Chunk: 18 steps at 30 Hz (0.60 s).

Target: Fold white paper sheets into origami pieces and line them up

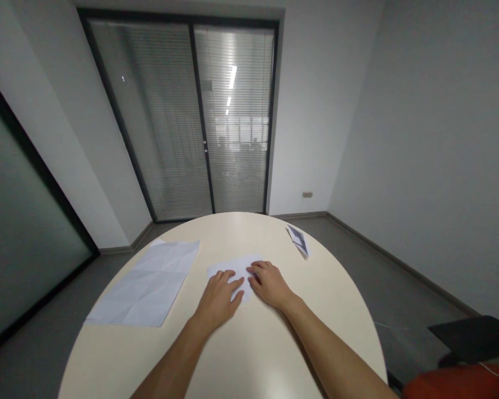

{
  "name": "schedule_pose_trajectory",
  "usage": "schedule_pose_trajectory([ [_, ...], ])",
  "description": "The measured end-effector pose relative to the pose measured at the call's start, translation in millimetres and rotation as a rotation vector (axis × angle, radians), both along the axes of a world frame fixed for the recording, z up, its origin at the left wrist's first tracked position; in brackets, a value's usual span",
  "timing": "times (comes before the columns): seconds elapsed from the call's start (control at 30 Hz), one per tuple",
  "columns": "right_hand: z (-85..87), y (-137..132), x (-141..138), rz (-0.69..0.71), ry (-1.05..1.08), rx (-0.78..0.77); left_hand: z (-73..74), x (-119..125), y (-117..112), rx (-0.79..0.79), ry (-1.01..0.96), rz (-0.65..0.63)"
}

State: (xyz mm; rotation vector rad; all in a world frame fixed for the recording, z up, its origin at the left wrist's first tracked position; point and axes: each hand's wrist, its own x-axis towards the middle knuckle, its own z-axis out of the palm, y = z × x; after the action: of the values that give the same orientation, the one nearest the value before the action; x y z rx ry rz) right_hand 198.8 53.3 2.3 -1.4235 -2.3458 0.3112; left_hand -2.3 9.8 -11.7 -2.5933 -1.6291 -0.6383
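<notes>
A small sheet of white paper (pixel 244 266) lies flat near the middle of the round table (pixel 249 354), partly covered by both hands. My left hand (pixel 220 296) rests on its left part, fingers spread and thumb apart. On its right part lies my right hand (pixel 270 282), fingers stretched out and slightly curved toward the left hand. Neither hand grips the paper; both press on it from above. Under the palms and fingers, the paper's edges and any folds are hidden.
Left of my hands, a larger creased sheet of paper (pixel 149 285) reaches over the table's left edge. A folded paper piece (pixel 298 240) stands near the far right edge. Beyond the right side are a black chair part (pixel 476 337) and a red-orange seat (pixel 461 383).
</notes>
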Motion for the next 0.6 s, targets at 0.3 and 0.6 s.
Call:
schedule_pose_trajectory([
  [0.3, 2.8, -5, 6, 0.035, -0.064, -0.186, -12.9, -3, 4, -0.049, -0.033, -0.095],
  [0.6, 1.4, -4, 11, 0.038, -0.094, -0.24, -6.2, -1, 2, -0.073, -0.034, -0.103],
])
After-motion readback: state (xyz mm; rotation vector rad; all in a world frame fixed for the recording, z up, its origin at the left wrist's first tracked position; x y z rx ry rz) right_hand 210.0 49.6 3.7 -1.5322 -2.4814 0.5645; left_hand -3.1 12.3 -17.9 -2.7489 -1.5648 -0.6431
